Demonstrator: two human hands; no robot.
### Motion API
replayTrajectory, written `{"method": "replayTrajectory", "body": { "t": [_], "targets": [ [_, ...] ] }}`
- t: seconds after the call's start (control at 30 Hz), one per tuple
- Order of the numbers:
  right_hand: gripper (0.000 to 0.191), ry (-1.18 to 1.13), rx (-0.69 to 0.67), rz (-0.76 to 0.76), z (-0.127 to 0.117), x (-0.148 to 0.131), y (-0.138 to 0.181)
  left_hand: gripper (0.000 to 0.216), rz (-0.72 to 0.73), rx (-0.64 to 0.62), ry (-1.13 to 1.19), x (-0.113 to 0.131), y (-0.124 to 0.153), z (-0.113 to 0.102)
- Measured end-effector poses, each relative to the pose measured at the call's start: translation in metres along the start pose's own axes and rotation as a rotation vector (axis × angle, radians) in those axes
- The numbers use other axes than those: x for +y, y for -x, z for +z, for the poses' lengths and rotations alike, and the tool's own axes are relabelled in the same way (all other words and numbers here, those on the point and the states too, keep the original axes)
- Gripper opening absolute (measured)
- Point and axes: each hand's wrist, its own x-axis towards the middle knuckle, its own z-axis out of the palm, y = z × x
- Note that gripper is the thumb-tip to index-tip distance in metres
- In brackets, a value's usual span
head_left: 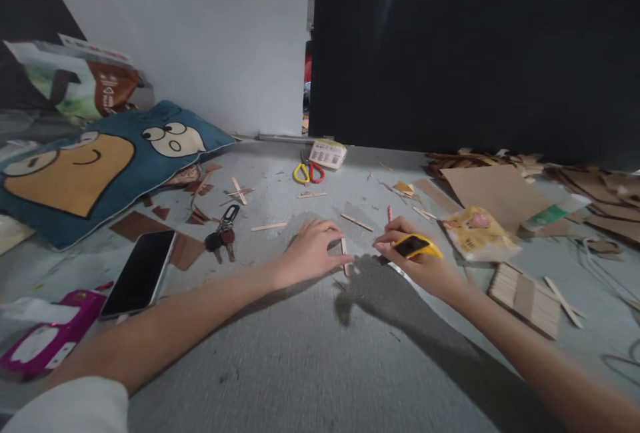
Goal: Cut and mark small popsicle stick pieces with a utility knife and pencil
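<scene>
My left hand (pixel 311 250) rests on the grey floor and pinches a short wooden craft stick (pixel 344 252), holding it upright on the surface. My right hand (pixel 417 261) sits just to its right, closed around a yellow and black cutter (pixel 416 244) and a pink pencil (pixel 390 213) that sticks up behind the fingers. The two hands are a few centimetres apart. Loose wooden sticks (pixel 357 222) lie just beyond them.
A black phone (pixel 139 272), keys (pixel 223 233) and a pink wipes pack (pixel 47 340) lie at left, near a blue cushion (pixel 100 166). Scissors (pixel 309 171) sit farther back. A yellow packet (pixel 475 232), a glued stick panel (pixel 526 298) and cardboard sheets (pixel 500 190) are at right.
</scene>
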Motion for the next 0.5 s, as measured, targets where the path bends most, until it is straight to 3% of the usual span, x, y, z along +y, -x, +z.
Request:
{"method": "replayTrajectory", "body": {
  "t": [0.1,0.2,0.33,0.5],
  "targets": [
    [0.046,0.081,-0.073,0.032,-0.006,0.009,0.004,0.048,0.002,-0.023,0.027,-0.006,0.003,0.004],
    [0.046,0.043,-0.048,0.106,-0.006,0.013,0.002,0.051,-0.007,-0.03,0.017,-0.01,0.004,0.006],
    [0.054,-0.248,-0.014,0.255,0.01,0.012,-0.011,0.045,-0.021,-0.044,0.0,-0.008,0.004,0.007],
    [0.058,-0.517,-0.122,0.4,0.037,0.017,-0.025,0.043,-0.02,-0.059,0.005,-0.006,0.005,0.006]
  ]
}}
